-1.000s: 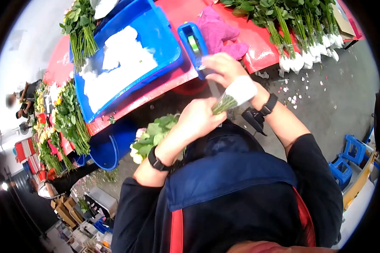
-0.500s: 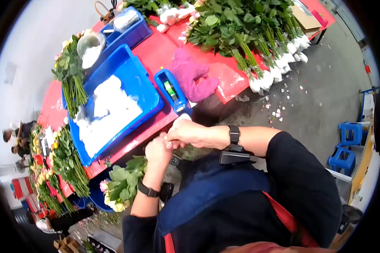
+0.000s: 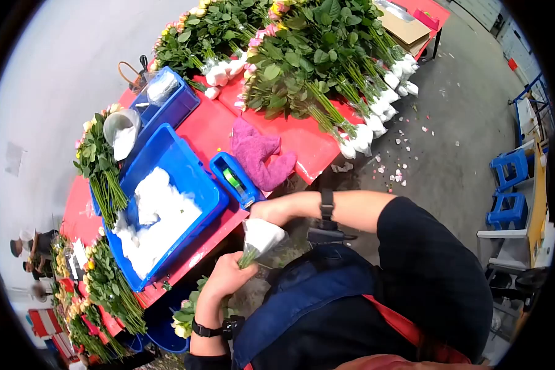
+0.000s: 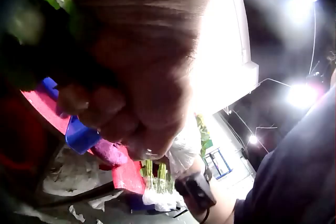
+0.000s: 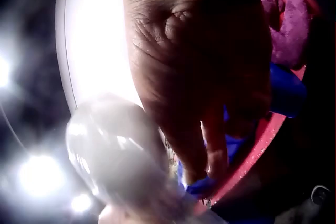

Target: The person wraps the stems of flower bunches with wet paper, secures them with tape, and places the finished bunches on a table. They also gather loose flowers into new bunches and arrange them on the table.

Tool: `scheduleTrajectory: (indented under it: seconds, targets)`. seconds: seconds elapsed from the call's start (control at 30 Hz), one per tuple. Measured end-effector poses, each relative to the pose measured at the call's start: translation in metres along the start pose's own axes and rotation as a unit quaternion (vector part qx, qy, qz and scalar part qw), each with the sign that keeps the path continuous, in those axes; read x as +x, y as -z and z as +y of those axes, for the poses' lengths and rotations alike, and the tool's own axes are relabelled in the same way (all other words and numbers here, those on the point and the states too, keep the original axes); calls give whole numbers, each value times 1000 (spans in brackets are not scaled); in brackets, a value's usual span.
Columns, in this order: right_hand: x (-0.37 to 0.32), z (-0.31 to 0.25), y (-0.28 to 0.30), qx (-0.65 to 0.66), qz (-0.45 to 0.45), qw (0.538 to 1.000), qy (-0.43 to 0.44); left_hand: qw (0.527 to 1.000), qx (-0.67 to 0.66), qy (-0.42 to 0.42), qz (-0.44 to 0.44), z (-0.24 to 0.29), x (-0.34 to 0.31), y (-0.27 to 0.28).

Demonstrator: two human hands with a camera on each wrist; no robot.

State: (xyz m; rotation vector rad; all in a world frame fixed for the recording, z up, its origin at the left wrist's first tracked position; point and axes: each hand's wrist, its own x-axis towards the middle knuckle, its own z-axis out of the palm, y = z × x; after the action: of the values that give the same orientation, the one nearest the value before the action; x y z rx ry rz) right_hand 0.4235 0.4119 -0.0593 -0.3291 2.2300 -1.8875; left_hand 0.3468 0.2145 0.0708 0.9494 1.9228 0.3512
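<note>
My left hand (image 3: 225, 275) grips a bunch of roses around its green stems (image 3: 248, 256). The blooms and leaves (image 3: 185, 317) hang below that hand, partly hidden by the forearm. At the other end, a clear plastic bag with white padding (image 3: 263, 236) covers the stem ends and points up toward my right hand (image 3: 271, 213). That hand reaches past the bag to the near end of a blue tape dispenser (image 3: 234, 179) holding a green roll. In the right wrist view its fingers (image 5: 189, 163) extend downward, slightly apart, beside the shiny bag (image 5: 113, 145); their tips are dark.
A blue tub (image 3: 213, 206) of white padding (image 3: 160, 209) stands on the red table (image 3: 206, 126), with a pink cloth (image 3: 262, 154) beside the dispenser. Bagged rose bunches (image 3: 327, 68) lie at the back. Another bunch (image 3: 98, 157) overlaps the tub's left side. Blue stools (image 3: 509, 169) stand right.
The strip of tape stretched near the dispenser one second ago no longer shows. My hands met at the stems, then parted, the right now at the dispenser. The head view has shifted.
</note>
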Motion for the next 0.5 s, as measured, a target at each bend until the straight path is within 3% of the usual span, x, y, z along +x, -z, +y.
scheduleTrajectory:
  seconds: [0.03, 0.1, 0.13, 0.17, 0.23, 0.27, 0.37, 0.4, 0.43, 0.47, 0.5]
  targets:
    - [-9, 17, -12, 21, 62, 998, 26, 999, -12, 2, 31, -3, 4, 1]
    - [-29, -29, -35, 187, 155, 964, -108, 995, -34, 5, 89, -12, 13, -3]
    - [-26, -20, -54, 185, 213, 958, -52, 991, -23, 14, 129, -4, 16, -3]
    - [-35, -50, -53, 131, 207, 967, -67, 977, 70, -20, 201, -14, 29, -9]
    - [-30, -62, -61, 134, 308, 939, -74, 927, 243, -46, 280, -10, 45, -24]
    - [-32, -64, -56, 174, 309, 928, -114, 918, 272, -52, 283, -5, 50, -26]
    - [-51, -89, -44, 288, 325, 893, -123, 887, 352, -74, 289, 20, 72, -23]
    - [-59, -83, -44, 92, 365, 926, -8, 879, 375, -84, 282, 30, 80, -23]
    - [-74, -86, -44, -29, 392, 919, -27, 869, 399, -95, 275, 40, 87, -23]
    - [-85, -85, -39, -229, 441, 868, 17, 842, 441, -148, 274, 52, 89, -24]
    - [-95, -84, -33, -419, 467, 776, 60, 832, 471, -158, 247, 62, 96, -29]
